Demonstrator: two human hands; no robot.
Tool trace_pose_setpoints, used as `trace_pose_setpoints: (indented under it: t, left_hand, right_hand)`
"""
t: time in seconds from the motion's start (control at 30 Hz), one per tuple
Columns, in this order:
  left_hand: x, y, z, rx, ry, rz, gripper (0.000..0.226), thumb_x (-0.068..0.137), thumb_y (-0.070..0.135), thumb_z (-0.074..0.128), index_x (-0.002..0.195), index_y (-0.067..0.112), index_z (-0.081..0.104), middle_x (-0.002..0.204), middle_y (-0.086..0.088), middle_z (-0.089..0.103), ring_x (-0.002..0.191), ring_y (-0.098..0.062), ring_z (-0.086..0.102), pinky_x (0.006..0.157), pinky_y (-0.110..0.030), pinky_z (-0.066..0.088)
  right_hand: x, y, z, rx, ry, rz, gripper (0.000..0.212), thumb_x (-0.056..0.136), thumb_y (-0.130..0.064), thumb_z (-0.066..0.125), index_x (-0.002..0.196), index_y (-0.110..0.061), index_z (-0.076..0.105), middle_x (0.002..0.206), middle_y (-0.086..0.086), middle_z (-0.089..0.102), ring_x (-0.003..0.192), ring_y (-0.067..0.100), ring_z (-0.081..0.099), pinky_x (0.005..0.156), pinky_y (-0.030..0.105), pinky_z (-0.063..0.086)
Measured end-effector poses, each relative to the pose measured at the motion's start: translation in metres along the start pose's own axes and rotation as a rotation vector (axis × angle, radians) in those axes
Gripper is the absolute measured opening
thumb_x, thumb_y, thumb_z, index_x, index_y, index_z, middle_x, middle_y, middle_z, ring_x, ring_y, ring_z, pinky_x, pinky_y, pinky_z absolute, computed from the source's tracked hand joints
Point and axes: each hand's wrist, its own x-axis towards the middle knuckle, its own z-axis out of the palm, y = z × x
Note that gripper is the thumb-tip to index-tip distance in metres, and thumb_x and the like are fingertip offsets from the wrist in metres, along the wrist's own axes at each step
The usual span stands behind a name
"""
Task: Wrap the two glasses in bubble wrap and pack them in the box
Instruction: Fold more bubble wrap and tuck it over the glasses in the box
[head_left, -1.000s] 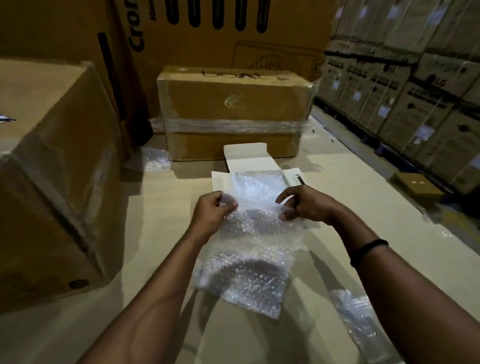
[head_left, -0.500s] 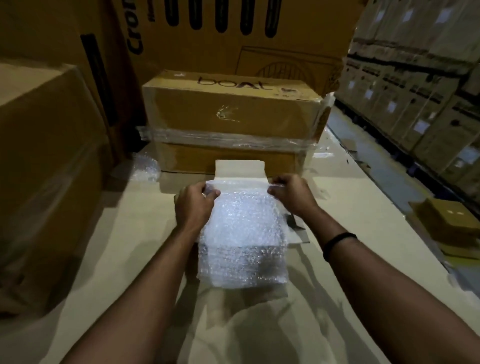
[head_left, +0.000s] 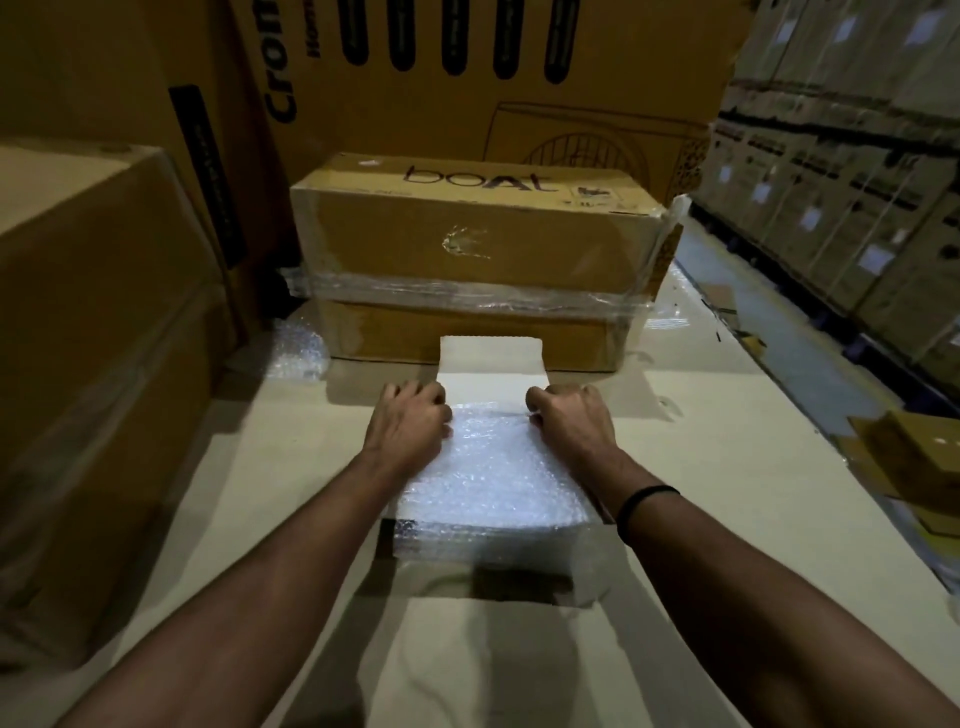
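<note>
The left hand (head_left: 410, 423) and the right hand (head_left: 569, 423) are both curled closed, each gripping a far corner of the clear bubble wrap sheet (head_left: 493, 483) and holding it down; a black band (head_left: 644, 506) circles the right wrist. The sheet lies between the forearms, draped flat over the small white cardboard box (head_left: 491, 358), which sits mid-counter with its top open and its lid flap reaching toward the far side. The sheet's long axis runs near to far, and its near end hangs over the box's near wall. The box follows the same line, its flap pointing at the brown taped carton (head_left: 467, 249) just beyond. No glass shows anywhere, and whether one lies beneath the wrap cannot be told, so I judge the task early: the box looks to be getting its lining, while wrapping both glasses, loading them and closing the flap seem left. A loose scrap of bubble wrap (head_left: 298, 348) lies far left on the pale cardboard counter (head_left: 727, 467)
</note>
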Motion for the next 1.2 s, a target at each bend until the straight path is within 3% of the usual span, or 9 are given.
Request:
trace_pose_setpoints:
  t: [0.17, 0.33, 0.47, 0.6, 0.77, 0.93, 1.0, 1.1, 1.2]
  left_hand:
    - [0.003, 0.000, -0.005, 0.026, -0.043, 0.018, 0.031, 0.093, 0.032, 0.051, 0.121, 0.030, 0.064, 0.122, 0.007, 0.062, 0.106, -0.016, 0.051, 0.090, -0.039, 0.030]
    - [0.006, 0.004, -0.009, 0.147, -0.102, 0.071, 0.029, 0.090, 0.033, 0.046, 0.100, 0.024, 0.072, 0.111, 0.004, 0.063, 0.103, -0.019, 0.046, 0.087, -0.042, 0.027]
    - [0.006, 0.005, -0.005, 0.132, -0.155, 0.060, 0.033, 0.094, 0.035, 0.041, 0.103, 0.023, 0.070, 0.111, 0.003, 0.064, 0.107, -0.022, 0.048, 0.094, -0.046, 0.026]
    - [0.011, 0.008, -0.006, 0.107, -0.237, 0.045, 0.035, 0.095, 0.036, 0.039, 0.116, 0.027, 0.065, 0.108, 0.001, 0.070, 0.110, -0.024, 0.049, 0.100, -0.049, 0.022]
    - [0.010, 0.006, -0.007, 0.031, -0.264, 0.014, 0.036, 0.096, 0.034, 0.039, 0.126, 0.032, 0.060, 0.110, -0.001, 0.070, 0.114, -0.024, 0.050, 0.102, -0.050, 0.022]
    - [0.007, 0.000, -0.013, -0.075, -0.081, -0.058, 0.045, 0.083, 0.017, 0.056, 0.123, 0.035, 0.063, 0.116, 0.009, 0.068, 0.111, -0.017, 0.050, 0.098, -0.043, 0.026]
    - [0.006, 0.004, -0.013, -0.131, -0.086, -0.057, 0.049, 0.081, 0.013, 0.056, 0.124, 0.035, 0.063, 0.123, 0.010, 0.066, 0.115, -0.017, 0.047, 0.100, -0.043, 0.025]
    - [0.005, 0.015, -0.010, -0.122, -0.219, -0.039, 0.043, 0.087, 0.023, 0.050, 0.128, 0.035, 0.060, 0.126, 0.004, 0.064, 0.123, -0.021, 0.042, 0.102, -0.046, 0.020]
    - [0.007, 0.020, -0.002, -0.077, -0.323, -0.034, 0.040, 0.093, 0.029, 0.041, 0.130, 0.032, 0.056, 0.133, 0.002, 0.059, 0.132, -0.026, 0.033, 0.107, -0.054, 0.014]
  right_hand:
    - [-0.001, -0.002, 0.003, -0.060, 0.053, -0.004, 0.013, 0.080, -0.019, 0.070, 0.088, -0.010, 0.069, 0.087, 0.011, 0.058, 0.080, 0.030, 0.054, 0.065, 0.033, 0.032]
    - [0.004, -0.004, 0.010, -0.091, -0.015, 0.018, 0.009, 0.077, -0.017, 0.070, 0.085, -0.012, 0.071, 0.080, 0.008, 0.061, 0.079, 0.031, 0.056, 0.068, 0.037, 0.045]
    - [-0.002, 0.000, 0.009, -0.143, -0.017, -0.044, 0.005, 0.074, -0.014, 0.069, 0.078, -0.015, 0.070, 0.075, 0.006, 0.064, 0.076, 0.030, 0.056, 0.068, 0.036, 0.040]
    - [-0.006, -0.001, 0.008, -0.176, -0.094, -0.040, 0.011, 0.081, -0.015, 0.061, 0.082, -0.019, 0.071, 0.083, 0.001, 0.070, 0.084, 0.028, 0.058, 0.077, 0.038, 0.039]
    - [-0.006, -0.004, -0.004, -0.199, -0.221, -0.077, 0.027, 0.082, -0.013, 0.054, 0.099, -0.024, 0.071, 0.095, 0.000, 0.072, 0.097, 0.025, 0.058, 0.087, 0.037, 0.036]
    - [-0.009, 0.004, -0.020, -0.031, -0.048, -0.077, 0.042, 0.078, -0.001, 0.058, 0.110, -0.024, 0.071, 0.110, 0.001, 0.071, 0.100, 0.022, 0.060, 0.084, 0.033, 0.047]
    - [-0.011, -0.004, -0.020, 0.029, -0.153, -0.152, 0.046, 0.082, 0.001, 0.057, 0.122, -0.020, 0.066, 0.125, 0.003, 0.065, 0.114, 0.022, 0.059, 0.095, 0.040, 0.049]
    - [-0.012, -0.016, -0.014, 0.077, -0.384, -0.182, 0.045, 0.093, -0.009, 0.050, 0.137, -0.017, 0.053, 0.140, 0.008, 0.054, 0.126, 0.025, 0.052, 0.105, 0.039, 0.043]
    - [-0.007, -0.020, -0.004, 0.009, -0.427, -0.190, 0.039, 0.103, -0.023, 0.039, 0.140, -0.013, 0.049, 0.144, 0.012, 0.049, 0.129, 0.027, 0.049, 0.109, 0.037, 0.038]
